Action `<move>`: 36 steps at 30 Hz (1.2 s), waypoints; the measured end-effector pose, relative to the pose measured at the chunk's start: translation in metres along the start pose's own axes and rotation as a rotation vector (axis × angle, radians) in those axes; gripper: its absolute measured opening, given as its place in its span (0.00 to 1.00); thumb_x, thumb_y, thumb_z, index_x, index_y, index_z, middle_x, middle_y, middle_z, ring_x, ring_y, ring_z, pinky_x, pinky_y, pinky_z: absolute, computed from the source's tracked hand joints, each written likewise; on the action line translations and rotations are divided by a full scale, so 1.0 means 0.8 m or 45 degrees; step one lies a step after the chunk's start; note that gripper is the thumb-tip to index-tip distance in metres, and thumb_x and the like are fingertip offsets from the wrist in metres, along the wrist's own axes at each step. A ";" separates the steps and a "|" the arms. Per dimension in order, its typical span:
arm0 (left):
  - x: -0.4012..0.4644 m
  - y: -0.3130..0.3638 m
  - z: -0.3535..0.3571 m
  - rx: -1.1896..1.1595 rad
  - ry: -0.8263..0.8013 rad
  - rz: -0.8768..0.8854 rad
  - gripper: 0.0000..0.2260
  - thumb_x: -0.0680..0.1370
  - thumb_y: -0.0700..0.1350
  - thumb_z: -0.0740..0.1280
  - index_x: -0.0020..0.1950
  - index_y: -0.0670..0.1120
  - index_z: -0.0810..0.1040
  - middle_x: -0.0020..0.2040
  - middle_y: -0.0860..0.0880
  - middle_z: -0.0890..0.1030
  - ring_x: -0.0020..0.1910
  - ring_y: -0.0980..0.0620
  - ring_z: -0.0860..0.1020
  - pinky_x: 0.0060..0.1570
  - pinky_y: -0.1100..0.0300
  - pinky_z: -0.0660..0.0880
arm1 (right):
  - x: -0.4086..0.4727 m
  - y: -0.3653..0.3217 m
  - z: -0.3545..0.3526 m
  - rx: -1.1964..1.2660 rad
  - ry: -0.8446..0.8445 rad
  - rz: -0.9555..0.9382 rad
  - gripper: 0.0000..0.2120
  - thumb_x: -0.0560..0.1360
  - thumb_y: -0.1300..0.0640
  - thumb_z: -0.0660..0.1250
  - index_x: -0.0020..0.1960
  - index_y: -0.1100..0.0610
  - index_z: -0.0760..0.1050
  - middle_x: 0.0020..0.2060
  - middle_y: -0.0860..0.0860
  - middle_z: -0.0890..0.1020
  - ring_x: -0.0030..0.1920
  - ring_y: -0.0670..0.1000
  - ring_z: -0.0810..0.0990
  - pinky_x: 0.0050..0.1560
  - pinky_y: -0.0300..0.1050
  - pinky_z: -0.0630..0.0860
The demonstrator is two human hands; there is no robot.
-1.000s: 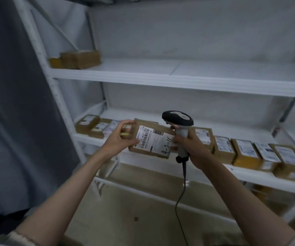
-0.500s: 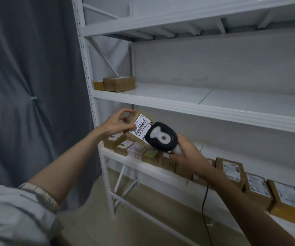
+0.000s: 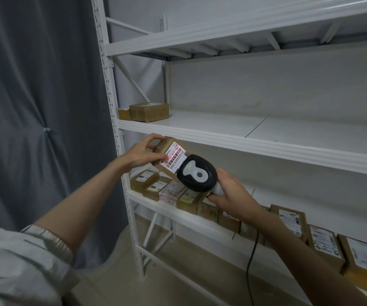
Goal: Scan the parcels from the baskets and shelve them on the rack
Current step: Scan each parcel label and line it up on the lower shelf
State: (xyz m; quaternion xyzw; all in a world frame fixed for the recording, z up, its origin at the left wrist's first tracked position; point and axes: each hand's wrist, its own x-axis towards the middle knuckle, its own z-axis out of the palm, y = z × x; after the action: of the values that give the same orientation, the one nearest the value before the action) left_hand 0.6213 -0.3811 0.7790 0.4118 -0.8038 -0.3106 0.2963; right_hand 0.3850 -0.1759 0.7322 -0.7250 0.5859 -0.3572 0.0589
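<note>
My left hand [image 3: 141, 152] grips a small brown cardboard parcel [image 3: 171, 156] by its left end, tilted, in front of the white rack [image 3: 244, 140]. Its white barcode label faces me and shows a reddish glow. My right hand [image 3: 233, 197] holds the handle of a black and grey corded barcode scanner [image 3: 197, 173], whose head sits just right of the label and hides the parcel's right part.
Two brown boxes [image 3: 149, 111] stand at the left end of the middle shelf; the rest of it is bare. The lower shelf carries a row of several labelled parcels [image 3: 293, 219]. A grey curtain [image 3: 34, 107] hangs at the left. The scanner cable [image 3: 250, 266] drops towards the floor.
My view rose and swung left. The left hand lifted the parcel up and left towards the middle shelf's edge, and the scanner head tipped to point at the label, which now glows red.
</note>
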 end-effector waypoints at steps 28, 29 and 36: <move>0.035 0.023 -0.010 -0.532 0.479 -0.114 0.30 0.79 0.54 0.69 0.76 0.60 0.59 0.58 0.44 0.81 0.51 0.44 0.84 0.46 0.48 0.84 | 0.163 0.026 -0.057 0.641 0.201 0.138 0.15 0.76 0.66 0.68 0.61 0.58 0.74 0.54 0.53 0.81 0.44 0.48 0.82 0.36 0.39 0.81; 0.043 0.021 -0.015 -0.553 0.491 -0.125 0.29 0.79 0.56 0.69 0.76 0.60 0.60 0.58 0.44 0.80 0.52 0.43 0.83 0.45 0.49 0.84 | 0.179 0.025 -0.057 0.659 0.191 0.131 0.15 0.76 0.66 0.68 0.63 0.59 0.74 0.54 0.53 0.82 0.44 0.48 0.82 0.38 0.40 0.82; 0.115 0.007 -0.051 -0.830 0.554 -0.260 0.31 0.75 0.61 0.72 0.73 0.56 0.63 0.63 0.41 0.75 0.52 0.41 0.83 0.39 0.48 0.84 | 0.293 0.018 -0.048 0.876 0.195 0.125 0.17 0.77 0.66 0.65 0.64 0.55 0.75 0.55 0.55 0.83 0.47 0.49 0.83 0.45 0.48 0.84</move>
State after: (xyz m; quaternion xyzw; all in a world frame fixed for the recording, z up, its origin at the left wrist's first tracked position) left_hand 0.6037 -0.4663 0.8291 0.4300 -0.5366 -0.4828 0.5423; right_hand 0.3644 -0.3765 0.8582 -0.6049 0.4680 -0.5838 0.2726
